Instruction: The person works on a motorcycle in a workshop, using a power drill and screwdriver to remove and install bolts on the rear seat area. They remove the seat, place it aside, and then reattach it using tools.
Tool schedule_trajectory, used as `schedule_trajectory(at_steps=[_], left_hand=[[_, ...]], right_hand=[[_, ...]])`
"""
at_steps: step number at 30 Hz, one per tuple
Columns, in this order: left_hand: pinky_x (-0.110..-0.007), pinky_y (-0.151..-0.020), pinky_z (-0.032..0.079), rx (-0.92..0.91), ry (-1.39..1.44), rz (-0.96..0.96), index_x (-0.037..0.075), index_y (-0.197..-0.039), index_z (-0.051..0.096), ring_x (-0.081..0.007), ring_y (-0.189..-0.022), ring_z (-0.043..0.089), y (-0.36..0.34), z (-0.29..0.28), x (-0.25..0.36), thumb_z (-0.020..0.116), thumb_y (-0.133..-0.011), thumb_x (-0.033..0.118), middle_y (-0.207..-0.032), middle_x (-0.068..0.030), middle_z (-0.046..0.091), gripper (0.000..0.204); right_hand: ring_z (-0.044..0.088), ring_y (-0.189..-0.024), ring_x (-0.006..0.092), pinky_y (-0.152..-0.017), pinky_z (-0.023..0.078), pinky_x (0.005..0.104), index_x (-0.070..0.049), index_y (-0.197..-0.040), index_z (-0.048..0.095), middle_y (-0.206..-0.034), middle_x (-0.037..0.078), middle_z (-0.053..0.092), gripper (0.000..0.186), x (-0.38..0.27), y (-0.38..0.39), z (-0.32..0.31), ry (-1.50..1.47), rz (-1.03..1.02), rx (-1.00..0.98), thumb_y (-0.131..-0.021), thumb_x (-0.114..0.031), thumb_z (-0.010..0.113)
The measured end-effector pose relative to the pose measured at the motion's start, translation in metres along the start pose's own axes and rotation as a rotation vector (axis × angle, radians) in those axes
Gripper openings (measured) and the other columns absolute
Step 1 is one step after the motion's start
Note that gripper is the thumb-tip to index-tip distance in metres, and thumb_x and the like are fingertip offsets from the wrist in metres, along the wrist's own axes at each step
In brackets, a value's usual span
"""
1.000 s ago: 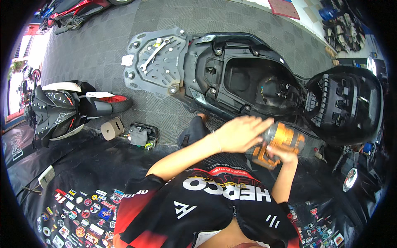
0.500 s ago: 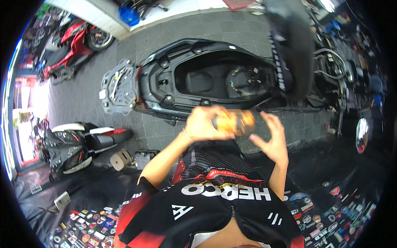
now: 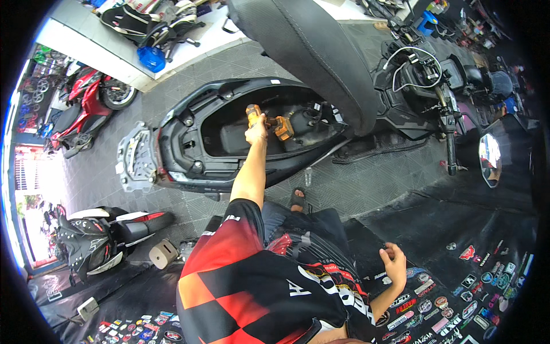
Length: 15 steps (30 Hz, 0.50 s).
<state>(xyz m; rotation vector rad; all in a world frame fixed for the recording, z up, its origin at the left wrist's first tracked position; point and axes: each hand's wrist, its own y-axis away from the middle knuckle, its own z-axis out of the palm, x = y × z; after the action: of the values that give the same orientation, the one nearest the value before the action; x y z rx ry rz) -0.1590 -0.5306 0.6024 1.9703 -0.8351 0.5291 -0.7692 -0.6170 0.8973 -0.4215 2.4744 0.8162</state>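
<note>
An orange-and-black cordless drill [image 3: 283,128] is being held in the left hand [image 3: 256,133], whose fingers are being wrapped around its body. The tool is being positioned within the opening of the under-seat storage compartment [image 3: 216,131] of a black scooter [image 3: 176,157], its battery end being pointed toward the right; whether the compartment's floor is being touched cannot be told. The right hand [image 3: 393,265] is being held well apart, low on the right, with nothing visible being gripped and its fingers being loosely curled. Beside the compartment, the scooter's black seat [image 3: 303,51] is being held raised. At the tail, a grey luggage-rack plate [image 3: 136,156] is being borne. Near the scooter's side, a dark sandal [image 3: 298,199] is being worn on a foot, and a clear bottle [image 3: 308,176] is being seen just beyond it on the grey floor mat [image 3: 395,172].
</note>
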Motion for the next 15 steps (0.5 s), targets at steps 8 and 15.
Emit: schedule_trajectory(at_steps=[8,15], left_hand=[[-0.034,-0.041,0.04,-0.612,0.005,-0.142,0.009,-0.087,0.064,-0.0177,-0.045,0.051,-0.026,0.042,-0.057,0.075,-0.083,0.048,-0.059,-0.0051,0.057,0.041],[-0.042,-0.092,0.054,-0.185,-0.309,0.307,-0.015,-0.13,0.043,-0.0368,-0.112,0.065,-0.009,-0.03,-0.026,0.072,-0.085,0.031,-0.116,-0.0298,0.065,0.071]], right_hand=[[0.068,-0.084,0.0165,-0.077,0.053,0.031,0.0,-0.113,0.067,-0.092,0.011,0.072,0.03,-0.011,-0.001,-0.013,-0.056,0.086,-0.15,-0.091,-0.018,0.07],[0.065,-0.096,0.0144,-0.086,0.051,0.0298,0.0,-0.116,0.065,-0.104,0.009,0.07,0.028,-0.128,-0.087,0.056,-0.25,-0.333,-0.429,-0.095,-0.018,0.066]])
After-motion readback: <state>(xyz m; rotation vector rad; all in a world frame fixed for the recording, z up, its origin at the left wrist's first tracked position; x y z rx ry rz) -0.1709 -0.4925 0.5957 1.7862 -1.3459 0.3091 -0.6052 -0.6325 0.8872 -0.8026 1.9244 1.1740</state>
